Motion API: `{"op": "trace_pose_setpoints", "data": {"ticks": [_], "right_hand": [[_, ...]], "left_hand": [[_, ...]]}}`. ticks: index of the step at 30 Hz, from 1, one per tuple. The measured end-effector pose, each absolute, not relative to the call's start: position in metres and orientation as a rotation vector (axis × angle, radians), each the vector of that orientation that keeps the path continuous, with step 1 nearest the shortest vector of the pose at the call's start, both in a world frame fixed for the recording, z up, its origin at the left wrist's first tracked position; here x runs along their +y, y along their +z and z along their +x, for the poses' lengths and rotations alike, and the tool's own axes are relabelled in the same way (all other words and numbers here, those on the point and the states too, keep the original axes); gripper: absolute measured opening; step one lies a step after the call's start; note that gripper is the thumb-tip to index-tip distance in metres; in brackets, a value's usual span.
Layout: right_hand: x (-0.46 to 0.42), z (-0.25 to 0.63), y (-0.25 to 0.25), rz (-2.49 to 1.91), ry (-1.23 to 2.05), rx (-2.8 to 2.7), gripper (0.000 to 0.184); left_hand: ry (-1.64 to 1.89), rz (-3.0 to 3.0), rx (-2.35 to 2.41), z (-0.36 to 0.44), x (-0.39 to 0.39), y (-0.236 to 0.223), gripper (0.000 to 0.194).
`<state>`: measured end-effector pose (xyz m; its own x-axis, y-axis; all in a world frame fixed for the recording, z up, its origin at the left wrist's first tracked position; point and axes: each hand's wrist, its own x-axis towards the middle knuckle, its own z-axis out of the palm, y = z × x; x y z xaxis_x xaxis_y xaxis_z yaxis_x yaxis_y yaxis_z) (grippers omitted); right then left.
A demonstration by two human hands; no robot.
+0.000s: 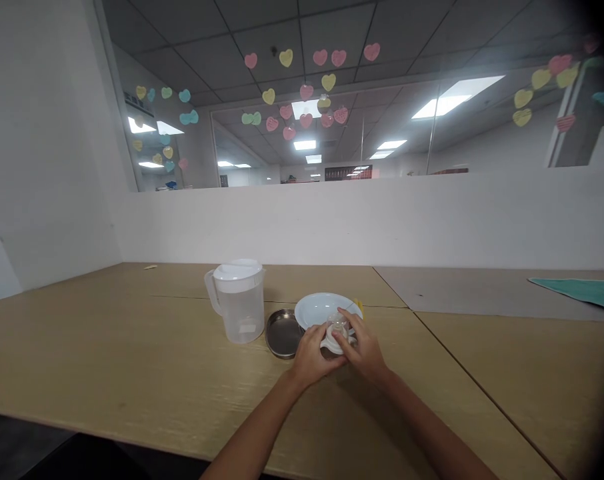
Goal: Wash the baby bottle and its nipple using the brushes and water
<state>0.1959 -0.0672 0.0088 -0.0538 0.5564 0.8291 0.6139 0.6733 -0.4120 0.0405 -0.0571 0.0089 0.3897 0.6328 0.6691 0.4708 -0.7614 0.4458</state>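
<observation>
Both hands meet at the middle of the table around a small baby bottle top (337, 325), with a clear domed cover over a white ring. My left hand (312, 357) grips its white lower edge from the left. My right hand (367, 350) closes on it from the right, fingers on the clear cover and thumb across the front. What lies below the ring is partly hidden by the fingers. Just behind is a white oval dish (315, 308). A round metal pan (282, 335) lies left of the hands, partly under the dish's edge or beside it; I cannot tell which.
A translucent lidded pitcher (243, 308) stands left of the pan, handle to the left. Something yellow (359, 305) shows at the dish's right edge. A teal cloth (585, 293) lies at the far right of the wooden table (147, 360). A white wall (302, 223) rises behind.
</observation>
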Motion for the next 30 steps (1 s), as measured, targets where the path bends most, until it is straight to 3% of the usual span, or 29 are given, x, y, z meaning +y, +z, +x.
{"op": "trace_pose_setpoints", "data": {"ticks": [7, 12, 18, 26, 30], "right_hand": [[-0.07, 0.192, 0.011, -0.92, -0.148, -1.628, 0.044], [-0.072, 0.194, 0.013, -0.891, -0.145, -1.3, 0.05], [-0.06, 0.2, 0.017, -0.96, 0.194, -1.071, 0.058], [-0.023, 0.216, -0.007, -0.837, 0.433, -1.246, 0.034], [-0.024, 0.215, -0.009, -0.865, 0.46, -1.342, 0.033]], "left_hand": [[1.313, 2.482, 1.048, 0.041, -0.055, 0.009, 0.043], [1.306, 2.466, 1.042, 0.041, -0.055, 0.009, 0.057], [1.296, 2.458, 1.076, 0.04, -0.055, 0.007, 0.064], [1.312, 2.458, 1.066, 0.042, -0.055, 0.009, 0.066], [1.32, 2.456, 1.063, 0.042, -0.055, 0.009, 0.067]]}}
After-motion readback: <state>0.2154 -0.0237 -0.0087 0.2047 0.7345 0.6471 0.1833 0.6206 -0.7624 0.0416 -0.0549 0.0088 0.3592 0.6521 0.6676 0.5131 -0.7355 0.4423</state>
